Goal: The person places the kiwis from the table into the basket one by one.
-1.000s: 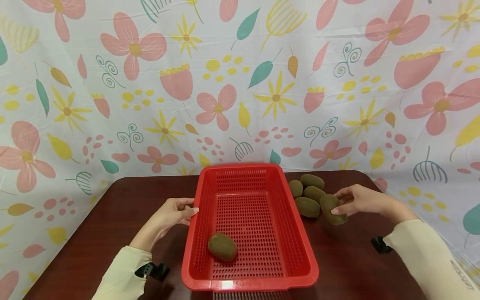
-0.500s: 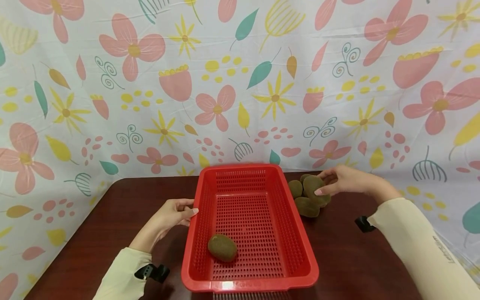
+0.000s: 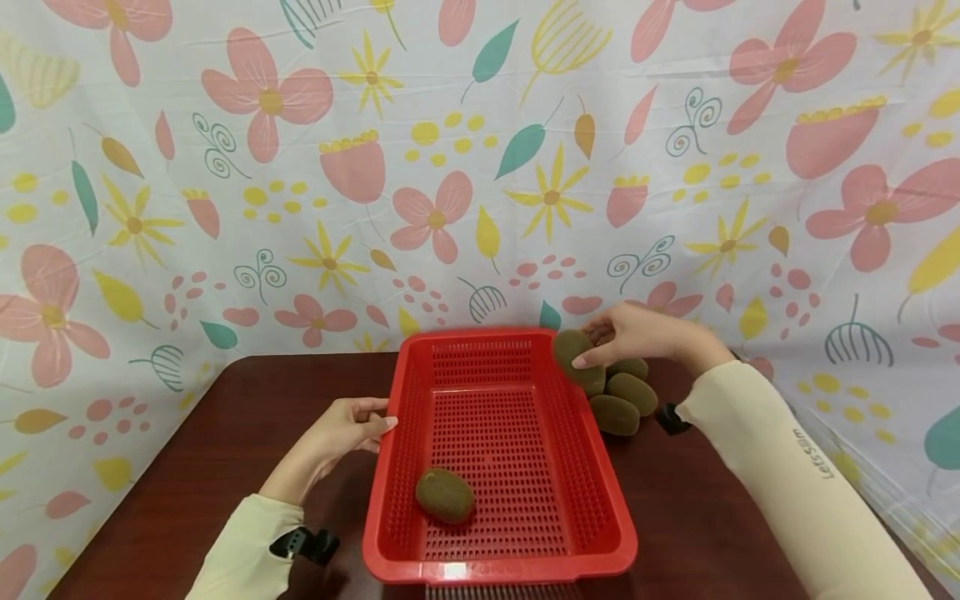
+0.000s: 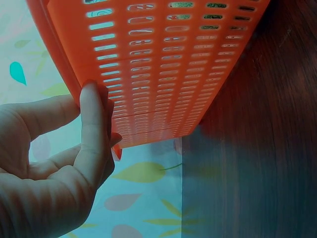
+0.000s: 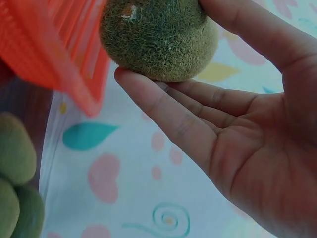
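My right hand grips a brown fuzzy kiwi between thumb and fingers, raised at the far right corner of a red plastic basket. In the right wrist view, the held kiwi is apart from the basket rim. My left hand pinches the basket's left rim, thumb on top and fingers against its outer side. One kiwi lies on the basket floor, near the front left. Outside the right wall, several more kiwis sit clustered on the table, partly hidden by my right hand and the held kiwi.
The basket stands on a dark wooden table, reaching close to its back edge. Directly behind hangs a white cloth printed with flowers and leaves. Table surface shows on both sides of the basket.
My right hand has carried the kiwi up and left, from the near side of the pile across it to the basket's far right corner. The left hand and basket stay put.
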### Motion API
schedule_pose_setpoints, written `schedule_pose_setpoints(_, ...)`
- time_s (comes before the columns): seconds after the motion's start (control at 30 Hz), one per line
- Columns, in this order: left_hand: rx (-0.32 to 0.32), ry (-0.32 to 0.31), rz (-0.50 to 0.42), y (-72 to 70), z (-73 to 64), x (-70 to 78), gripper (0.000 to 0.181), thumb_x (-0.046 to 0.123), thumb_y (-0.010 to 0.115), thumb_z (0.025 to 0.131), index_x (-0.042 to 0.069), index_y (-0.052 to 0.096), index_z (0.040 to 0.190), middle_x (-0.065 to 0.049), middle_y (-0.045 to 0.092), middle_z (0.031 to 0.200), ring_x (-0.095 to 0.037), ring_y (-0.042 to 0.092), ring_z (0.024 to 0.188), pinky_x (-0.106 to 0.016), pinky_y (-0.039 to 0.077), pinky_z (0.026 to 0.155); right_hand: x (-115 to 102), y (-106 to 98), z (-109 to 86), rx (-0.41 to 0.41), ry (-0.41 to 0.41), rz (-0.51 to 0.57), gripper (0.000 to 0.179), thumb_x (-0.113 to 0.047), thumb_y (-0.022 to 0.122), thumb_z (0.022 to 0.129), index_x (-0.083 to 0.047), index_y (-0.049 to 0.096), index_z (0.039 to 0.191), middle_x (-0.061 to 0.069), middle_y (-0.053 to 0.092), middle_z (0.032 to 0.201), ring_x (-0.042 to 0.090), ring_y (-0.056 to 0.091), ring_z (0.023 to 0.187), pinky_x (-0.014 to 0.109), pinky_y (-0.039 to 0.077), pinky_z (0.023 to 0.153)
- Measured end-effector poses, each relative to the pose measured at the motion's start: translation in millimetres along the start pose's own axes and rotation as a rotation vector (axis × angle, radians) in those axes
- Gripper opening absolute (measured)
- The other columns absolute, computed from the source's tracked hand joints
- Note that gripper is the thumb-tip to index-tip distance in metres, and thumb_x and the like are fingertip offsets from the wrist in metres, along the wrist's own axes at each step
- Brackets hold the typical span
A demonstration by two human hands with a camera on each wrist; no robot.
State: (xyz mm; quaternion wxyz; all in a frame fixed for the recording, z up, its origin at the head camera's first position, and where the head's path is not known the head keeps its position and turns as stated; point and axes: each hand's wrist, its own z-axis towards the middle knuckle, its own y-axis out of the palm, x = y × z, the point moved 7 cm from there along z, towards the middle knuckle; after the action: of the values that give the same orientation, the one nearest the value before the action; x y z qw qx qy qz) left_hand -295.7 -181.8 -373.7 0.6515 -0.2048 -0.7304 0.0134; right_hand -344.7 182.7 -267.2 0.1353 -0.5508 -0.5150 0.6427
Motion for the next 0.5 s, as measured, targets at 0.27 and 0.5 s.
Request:
schedule_pose_setpoints(0.27, -0.013, 0.006, -0.015, 0.8, 0.0, 0.6, 0.052, 0.011, 0.061, 0.095, -0.013, 0.042, 0.137, -0.018, 0.064, 0.099, -0.026, 0.068, 0.079, -0.041, 0.057, 0.076, -32, 16, 30.6, -0.045, -0.071, 0.015, 0.066, -0.040, 0.076, 0.082, 0.003, 0.057, 0.129, 0.013, 0.064, 0.121, 0.024, 0.063, 0.107, 0.042, 0.052, 0.090)
schedule_pose_setpoints(0.5, -0.014, 0.017, -0.011, 0.7, -0.7, 2.4, 0.051, 0.010, 0.060, 0.095, -0.014, 0.042, 0.136, -0.017, 0.064, 0.097, -0.025, 0.068, 0.078, -0.039, 0.058, 0.073, -51, 35, 53.2, -0.096, -0.091, 0.075, 0.061, -0.033, 0.076, 0.083, 0.004, 0.058, 0.127, 0.009, 0.068, 0.109, 0.018, 0.067, 0.091, 0.037, 0.055, 0.082)
